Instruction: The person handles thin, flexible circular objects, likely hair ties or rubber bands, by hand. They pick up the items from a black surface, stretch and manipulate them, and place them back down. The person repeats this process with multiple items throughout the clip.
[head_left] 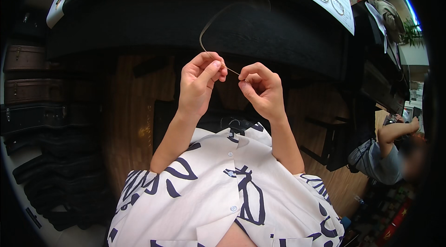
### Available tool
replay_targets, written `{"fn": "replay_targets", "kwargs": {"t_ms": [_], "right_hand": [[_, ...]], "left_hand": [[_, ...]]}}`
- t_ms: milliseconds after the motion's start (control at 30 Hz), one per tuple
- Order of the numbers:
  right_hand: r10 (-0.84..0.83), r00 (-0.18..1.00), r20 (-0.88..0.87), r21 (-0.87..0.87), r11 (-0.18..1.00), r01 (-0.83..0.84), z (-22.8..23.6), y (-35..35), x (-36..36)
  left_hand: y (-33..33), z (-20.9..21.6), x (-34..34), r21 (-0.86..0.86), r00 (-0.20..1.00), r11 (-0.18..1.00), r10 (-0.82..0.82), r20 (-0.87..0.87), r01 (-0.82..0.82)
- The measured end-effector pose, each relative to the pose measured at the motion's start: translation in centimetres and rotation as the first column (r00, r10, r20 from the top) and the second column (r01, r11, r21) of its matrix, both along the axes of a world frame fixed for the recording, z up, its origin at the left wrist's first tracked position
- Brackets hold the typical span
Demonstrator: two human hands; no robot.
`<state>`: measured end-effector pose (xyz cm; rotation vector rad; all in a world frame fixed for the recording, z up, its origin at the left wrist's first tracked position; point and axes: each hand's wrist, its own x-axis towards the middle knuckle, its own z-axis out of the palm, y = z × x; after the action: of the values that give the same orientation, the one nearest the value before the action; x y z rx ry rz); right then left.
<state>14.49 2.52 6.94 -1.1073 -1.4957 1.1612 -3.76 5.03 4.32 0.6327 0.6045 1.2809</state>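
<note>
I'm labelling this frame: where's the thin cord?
In the head view's upper middle, the thin cord runs between left hand and right hand, curving against the dark desk.

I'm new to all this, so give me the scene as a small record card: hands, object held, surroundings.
Left hand: left hand pinches the thin strand
Right hand: right hand, lower on the same strand, fingertips pinched
Strand: tan, curving up over the dark table; its far end is faint
Table's upper right: white printed sheet
Left side: stacked cases, brown above black
Right side: another person, forearm bare
</note>
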Motion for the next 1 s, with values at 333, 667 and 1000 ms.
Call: {"fn": "replay_targets", "kwargs": {"t_ms": [333,667,1000], "right_hand": [[0.087,0.992,0.094,-0.026,0.996,-0.084,1.4,-0.8,1.2],[0.188,0.962,0.195,-0.267,0.955,-0.133,0.0,-2.4,7.3],[0.267,0.962,-0.048,-0.162,0.949,-0.272,-0.3,-2.8,5.9]], "left_hand": [[0.6,1.5,-3.5,0.046,0.991,0.993,0.104,0.081,-0.108],[3.6,8.0,-13.1,0.375,0.865,0.808,0.5,-0.028,-0.455],[21.5,18.6,-15.7,0.545,0.921,0.818,0.338,-0.193,-0.186]]}}
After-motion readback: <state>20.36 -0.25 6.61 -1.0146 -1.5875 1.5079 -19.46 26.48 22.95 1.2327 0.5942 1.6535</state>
